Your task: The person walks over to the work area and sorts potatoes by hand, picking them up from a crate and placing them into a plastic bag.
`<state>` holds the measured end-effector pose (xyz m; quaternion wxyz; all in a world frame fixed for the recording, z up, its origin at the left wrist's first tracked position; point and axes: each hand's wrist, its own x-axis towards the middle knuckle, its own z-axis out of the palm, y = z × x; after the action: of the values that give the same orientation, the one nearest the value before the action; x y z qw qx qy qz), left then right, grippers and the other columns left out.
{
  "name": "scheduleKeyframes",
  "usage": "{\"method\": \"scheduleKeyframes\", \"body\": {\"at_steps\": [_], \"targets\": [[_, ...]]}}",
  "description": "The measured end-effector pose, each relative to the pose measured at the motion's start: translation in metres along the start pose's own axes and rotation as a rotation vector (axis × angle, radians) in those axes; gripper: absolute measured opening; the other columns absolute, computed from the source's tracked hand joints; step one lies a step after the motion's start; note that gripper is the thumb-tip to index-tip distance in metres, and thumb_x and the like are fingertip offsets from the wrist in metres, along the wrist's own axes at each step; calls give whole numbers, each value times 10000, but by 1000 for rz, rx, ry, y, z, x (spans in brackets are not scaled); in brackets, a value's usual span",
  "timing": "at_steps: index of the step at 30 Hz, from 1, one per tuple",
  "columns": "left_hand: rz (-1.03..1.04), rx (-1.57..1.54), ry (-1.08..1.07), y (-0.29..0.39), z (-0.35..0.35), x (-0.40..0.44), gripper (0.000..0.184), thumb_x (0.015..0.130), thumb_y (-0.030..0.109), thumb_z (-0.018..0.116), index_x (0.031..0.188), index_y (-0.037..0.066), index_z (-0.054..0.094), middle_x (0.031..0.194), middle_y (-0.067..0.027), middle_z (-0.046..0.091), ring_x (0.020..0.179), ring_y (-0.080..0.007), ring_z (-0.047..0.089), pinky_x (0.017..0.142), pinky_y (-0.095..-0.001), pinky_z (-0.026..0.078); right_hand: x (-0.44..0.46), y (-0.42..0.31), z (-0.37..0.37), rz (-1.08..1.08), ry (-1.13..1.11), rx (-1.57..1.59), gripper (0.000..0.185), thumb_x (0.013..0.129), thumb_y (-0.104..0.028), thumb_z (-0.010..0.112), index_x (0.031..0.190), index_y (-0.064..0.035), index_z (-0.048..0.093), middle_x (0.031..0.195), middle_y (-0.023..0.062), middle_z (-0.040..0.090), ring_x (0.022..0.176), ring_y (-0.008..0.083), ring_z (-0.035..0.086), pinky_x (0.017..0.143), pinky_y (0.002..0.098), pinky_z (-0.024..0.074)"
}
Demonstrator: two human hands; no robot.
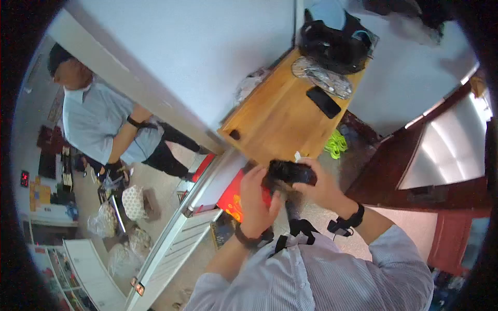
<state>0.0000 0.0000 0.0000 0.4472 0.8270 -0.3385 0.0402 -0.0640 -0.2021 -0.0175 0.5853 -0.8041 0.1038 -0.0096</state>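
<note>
A dark, shiny object (294, 172), too blurred to name, is held between my hands near the front edge of the wooden table (275, 114). My right hand (322, 184) grips its right end, fingers behind it and thumb in front. My left hand (256, 199) is at its left side, fingers raised and thumb apart; whether it touches the object is unclear. Black bands circle both wrists. On the table lie a black phone (323, 102) and a clear plastic wrapping (324, 76).
A black bag (337, 44) stands at the table's far end. On the left, a person (106, 114) with folded arms stands beyond a door frame, near plastic bags (104, 220). A red bag (233, 199) hangs below the table; a dark red cabinet (394, 166) is at right.
</note>
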Motion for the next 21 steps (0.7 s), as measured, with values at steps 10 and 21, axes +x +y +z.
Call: {"method": "scheduleKeyframes", "body": {"at_steps": [10,21], "targets": [[-723,23,340,-92,10,-190,437,767,81,625,1181,-8,517,1116,-191,552,1049,-348,541,912,-425,431,120,39,-20,-37,30,-542,584,751,-365,749,1233,-90,570,969,144,660,845,266,630,762,374,501],[-1926,-232,686,-77,124,-557,220,713,180,701,894,58,673,915,-160,675,931,-355,624,801,-456,504,161,73,-42,-491,123,-893,485,913,-293,613,1282,6,514,1196,170,584,1097,272,553,968,342,413]]}}
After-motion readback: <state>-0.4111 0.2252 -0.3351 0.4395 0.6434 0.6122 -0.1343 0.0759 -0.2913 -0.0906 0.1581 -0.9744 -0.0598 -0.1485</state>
